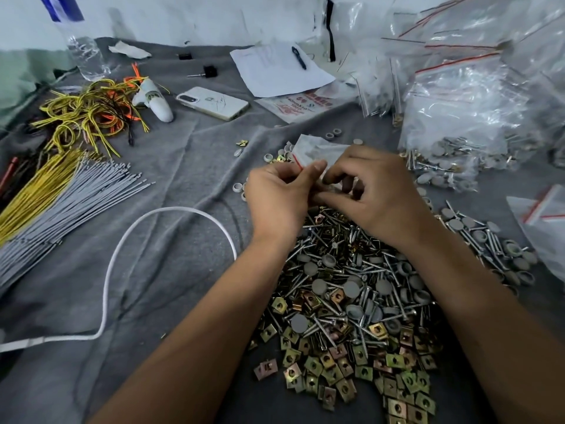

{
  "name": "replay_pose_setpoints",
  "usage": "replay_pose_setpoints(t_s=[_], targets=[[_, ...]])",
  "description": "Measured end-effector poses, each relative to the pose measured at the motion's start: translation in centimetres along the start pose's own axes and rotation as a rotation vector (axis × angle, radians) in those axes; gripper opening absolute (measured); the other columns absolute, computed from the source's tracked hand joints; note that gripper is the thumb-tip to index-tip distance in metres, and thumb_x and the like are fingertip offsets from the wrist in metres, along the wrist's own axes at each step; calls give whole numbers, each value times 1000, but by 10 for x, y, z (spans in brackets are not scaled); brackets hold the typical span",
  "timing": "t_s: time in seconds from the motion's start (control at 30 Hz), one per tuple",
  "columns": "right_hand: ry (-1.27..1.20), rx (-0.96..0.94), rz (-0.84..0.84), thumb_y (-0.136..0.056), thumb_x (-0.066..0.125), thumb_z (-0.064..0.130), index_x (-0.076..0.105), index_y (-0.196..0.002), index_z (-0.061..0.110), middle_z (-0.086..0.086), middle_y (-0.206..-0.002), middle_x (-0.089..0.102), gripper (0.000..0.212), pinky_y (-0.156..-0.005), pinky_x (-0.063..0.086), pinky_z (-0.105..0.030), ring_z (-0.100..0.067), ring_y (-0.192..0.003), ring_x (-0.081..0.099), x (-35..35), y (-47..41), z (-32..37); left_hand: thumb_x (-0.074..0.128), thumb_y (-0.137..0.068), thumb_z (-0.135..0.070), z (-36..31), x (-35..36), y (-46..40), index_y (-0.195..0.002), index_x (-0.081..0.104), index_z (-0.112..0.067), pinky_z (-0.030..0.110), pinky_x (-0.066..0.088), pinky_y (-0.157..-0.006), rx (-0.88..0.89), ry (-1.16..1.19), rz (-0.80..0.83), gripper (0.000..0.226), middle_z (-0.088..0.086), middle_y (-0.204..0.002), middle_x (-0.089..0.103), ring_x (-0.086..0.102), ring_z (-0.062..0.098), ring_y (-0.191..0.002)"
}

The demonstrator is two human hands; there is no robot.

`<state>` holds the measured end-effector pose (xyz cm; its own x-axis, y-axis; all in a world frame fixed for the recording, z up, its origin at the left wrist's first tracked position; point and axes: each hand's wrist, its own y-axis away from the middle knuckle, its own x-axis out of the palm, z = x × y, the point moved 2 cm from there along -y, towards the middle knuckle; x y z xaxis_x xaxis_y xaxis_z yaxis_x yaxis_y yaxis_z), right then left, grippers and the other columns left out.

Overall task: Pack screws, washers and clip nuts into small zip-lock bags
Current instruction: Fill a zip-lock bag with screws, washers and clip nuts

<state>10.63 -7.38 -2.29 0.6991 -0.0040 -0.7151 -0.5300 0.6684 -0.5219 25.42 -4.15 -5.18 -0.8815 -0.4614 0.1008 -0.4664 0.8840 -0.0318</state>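
Observation:
A small zip-lock bag (316, 149) with a red seal strip is held up above the parts heap. My left hand (275, 197) pinches its near edge with thumb and fingers. My right hand (373, 191) has curled fingers at the bag's mouth and seems to pinch the bag too; what lies under them is hidden. Below both hands spreads a heap of silver screws (360, 270) mixed with grey round washers (319, 286). Brass-coloured clip nuts (333, 371) lie thick at the heap's near side.
Filled and empty zip-lock bags (458, 117) pile up at the right. Grey and yellow cable ties (61, 191), tangled wires (88, 111), a white cord (122, 240), a phone (212, 103), papers with a pen (281, 68) and a water bottle (82, 47) lie on the grey cloth.

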Motion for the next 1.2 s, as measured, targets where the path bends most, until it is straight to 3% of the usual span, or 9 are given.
replay_pose_setpoints(t_s=[0.07,0.2,0.3,0.43,0.63,0.77,0.83,1.07,1.2], targets=[[42,6,21,-82,86,27,76,-87,9,0,-86,64,21,-65,47,-26,-13,-72,57,0,0,0,83,-87,-21,1,0,-1,-67,71,4,56,63,-65,7,-27,1,34,24,-68,71,67,32,-59],[95,-7,14,-88,76,15,78,-87,7,-4,-86,67,8,-73,51,-34,-18,-79,61,-2,0,3,79,-91,-25,-1,0,2,-68,71,3,33,59,-54,4,-54,32,38,16,-63,72,71,26,-53],[102,15,12,-92,73,19,78,-92,5,-7,-89,68,15,-75,51,-38,-23,-83,62,-4,1,1,71,-98,-31,-4,2,4,-71,75,-2,33,60,-58,-22,-57,71,39,15,-68,75,75,29,-61],[92,39,74,-85,82,31,77,-100,5,-4,-95,66,31,-73,50,-31,-18,-81,60,-6,1,0,60,-105,-29,-5,3,4,-69,74,-8,46,60,-69,-29,-66,63,44,18,-74,76,74,40,-68],[132,50,-45,-92,73,13,80,-95,6,-7,-88,71,11,-76,51,-36,-23,-81,64,-3,0,-1,65,-102,-31,-10,4,7,-80,74,-3,34,63,-64,-77,9,68,37,19,-79,77,77,30,-69],[55,138,-141,-85,81,15,82,-87,10,0,-81,73,5,-66,41,-12,-11,-70,62,-9,2,-3,72,-96,-11,-12,7,10,-84,78,-4,32,63,-68,-43,13,110,15,15,-81,78,75,24,-71],[45,148,-143,-83,83,17,81,-84,12,3,-77,71,6,-64,39,-8,-3,-66,59,-9,2,-3,71,-95,-5,-12,7,12,-87,77,2,28,62,-67,-61,54,128,12,15,-79,76,74,21,-69],[-110,204,-171,-80,87,27,79,-79,19,13,-71,68,11,-60,47,-15,-3,-64,64,-6,4,-6,59,-102,-1,-14,6,11,-89,73,3,25,60,-62,-131,144,163,20,11,-75,75,74,18,-66],[-184,221,-168,-85,83,24,79,-82,18,7,-73,72,8,-60,51,-25,-9,-67,67,-7,3,-9,55,-103,1,-17,6,10,-88,73,-1,26,62,-63,-124,144,190,24,10,-74,76,74,18,-64]])
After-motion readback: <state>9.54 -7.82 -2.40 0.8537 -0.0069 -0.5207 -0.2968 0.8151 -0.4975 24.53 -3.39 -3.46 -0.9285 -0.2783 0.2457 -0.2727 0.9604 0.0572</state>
